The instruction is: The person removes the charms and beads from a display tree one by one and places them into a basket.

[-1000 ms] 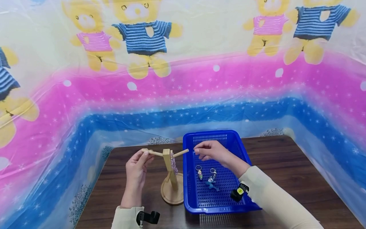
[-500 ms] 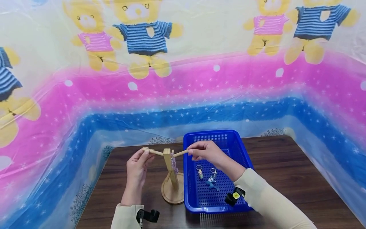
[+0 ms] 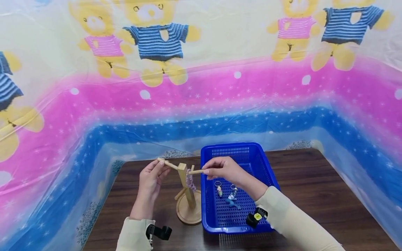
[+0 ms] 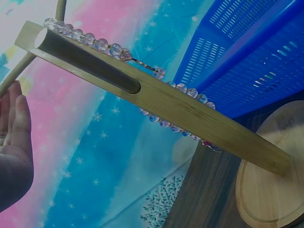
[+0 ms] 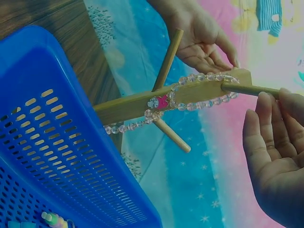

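A wooden peg stand [image 3: 186, 188] with a round base [image 3: 188, 213] stands just left of the blue basket. Fingers and thumb of my left hand [image 3: 149, 179] pinch the end of its upper left peg [image 3: 171, 164]. My right hand [image 3: 226, 170] pinches the tip of the opposite peg [image 3: 196, 171]. From that right peg hangs a bracelet [image 3: 190, 180] of clear pinkish beads, against the post. In the right wrist view the bracelet carries a pink and white charm [image 5: 157, 102], and lower pegs [image 5: 173, 135] stick out of the post.
The blue perforated basket [image 3: 238, 230] sits under my right forearm. In it lie a small multicoloured keychain [image 3: 219, 190] and a blue figure keychain [image 3: 232, 201]. A dark wooden table [image 3: 314, 195] bears everything, with a printed teddy bear cloth [image 3: 220, 87] behind.
My right hand has moved left from beside the right peg and taken hold of its tip. The stand has turned a little: the left peg points farther back, the right one nearer me.
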Available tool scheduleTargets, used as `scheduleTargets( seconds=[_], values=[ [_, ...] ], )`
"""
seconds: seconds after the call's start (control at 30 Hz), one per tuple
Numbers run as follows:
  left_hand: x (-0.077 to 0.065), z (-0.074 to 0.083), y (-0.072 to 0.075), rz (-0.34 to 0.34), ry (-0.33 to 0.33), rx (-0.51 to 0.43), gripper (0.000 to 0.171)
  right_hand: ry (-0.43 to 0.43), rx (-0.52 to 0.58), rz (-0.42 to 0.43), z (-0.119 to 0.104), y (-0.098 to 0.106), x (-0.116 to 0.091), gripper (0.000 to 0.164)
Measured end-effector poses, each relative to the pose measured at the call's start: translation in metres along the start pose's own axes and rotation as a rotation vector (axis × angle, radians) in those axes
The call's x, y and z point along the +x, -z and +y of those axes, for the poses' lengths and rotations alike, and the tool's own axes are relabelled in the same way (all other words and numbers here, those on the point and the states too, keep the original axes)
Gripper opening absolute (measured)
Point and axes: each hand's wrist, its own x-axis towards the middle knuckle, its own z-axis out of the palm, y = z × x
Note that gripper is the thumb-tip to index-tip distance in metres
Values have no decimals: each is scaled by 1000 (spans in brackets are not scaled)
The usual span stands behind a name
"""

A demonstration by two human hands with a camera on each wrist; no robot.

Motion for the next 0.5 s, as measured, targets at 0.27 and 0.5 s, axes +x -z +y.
scheduleTargets(
  seconds=[0.27, 0.5],
  values=[
    [9, 9, -5, 24, 115, 85, 38, 51, 22, -54, -4, -10, -6, 27],
    [16, 13, -10, 41, 185, 162, 35, 86, 45, -66, -3, -24, -9, 25]
  ],
)
